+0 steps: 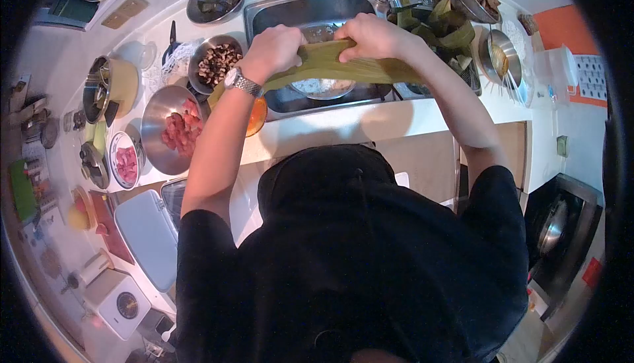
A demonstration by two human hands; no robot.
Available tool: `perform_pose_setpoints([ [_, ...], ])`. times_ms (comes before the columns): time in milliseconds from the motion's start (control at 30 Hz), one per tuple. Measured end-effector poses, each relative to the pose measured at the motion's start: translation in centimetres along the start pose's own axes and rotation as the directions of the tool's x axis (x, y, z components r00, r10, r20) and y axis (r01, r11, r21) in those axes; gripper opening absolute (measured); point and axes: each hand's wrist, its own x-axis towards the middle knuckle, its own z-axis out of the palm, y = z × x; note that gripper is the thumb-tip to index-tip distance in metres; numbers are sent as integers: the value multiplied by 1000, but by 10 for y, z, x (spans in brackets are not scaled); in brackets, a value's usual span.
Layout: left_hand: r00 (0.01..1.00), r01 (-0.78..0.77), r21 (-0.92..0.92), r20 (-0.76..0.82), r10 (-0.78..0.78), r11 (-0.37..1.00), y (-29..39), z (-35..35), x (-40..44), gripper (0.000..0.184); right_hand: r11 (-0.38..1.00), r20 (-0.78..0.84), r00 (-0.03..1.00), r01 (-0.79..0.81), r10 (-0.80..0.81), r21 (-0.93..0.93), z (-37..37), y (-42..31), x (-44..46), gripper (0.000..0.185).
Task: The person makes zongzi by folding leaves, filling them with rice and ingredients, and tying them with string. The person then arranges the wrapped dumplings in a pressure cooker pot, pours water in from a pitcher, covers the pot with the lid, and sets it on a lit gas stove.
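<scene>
A long, broad green leaf (323, 61), like a bamboo leaf, is stretched sideways over the sink (277, 103). My left hand (273, 50) is closed on its left part, with a metal watch (243, 82) at the wrist. Further right, my right hand (371, 37) pinches the leaf's upper edge between thumb and fingers. Below the leaf, a round metal bowl (321, 88) with whitish contents shows partly in the sink. More green leaves (449, 30) lie heaped in the right basin, close to my right forearm.
Left of the sink stand a bowl of chopped brown pieces (218, 65), a steel bowl of raw meat (152, 122), a smaller meat bowl (124, 160) and a pot (122, 86). An orange bowl (256, 115) sits by my left forearm. At right is a steel bowl (492, 49).
</scene>
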Motion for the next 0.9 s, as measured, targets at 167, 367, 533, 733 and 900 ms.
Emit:
perform_pose_setpoints([
  [167, 1000, -15, -56, 17, 16, 998, 4, 12, 1, 40, 996, 106, 992, -68, 74, -58, 17, 15, 4, 33],
  [367, 992, -70, -97, 102, 80, 993, 5, 17, 5, 45, 999, 205, 978, 35, -33, -5, 20, 16, 0, 29],
  [533, 981, -151, -97, 107, 161, 984, 1, 28, 8, 44, 983, 321, 945, 6, -66, 184, 16, 15, -2, 28],
  [733, 957, -58, -44, 282, 68, 997, 10, 20, 10, 46, 980, 295, 952, 21, -80, 200, 18, 18, -3, 27],
  [900, 831, 79, -289, -510, -223, 954, 24, 49, 7, 48, 962, -403, 890, -263, 212, -74, 24, -5, -12, 25],
])
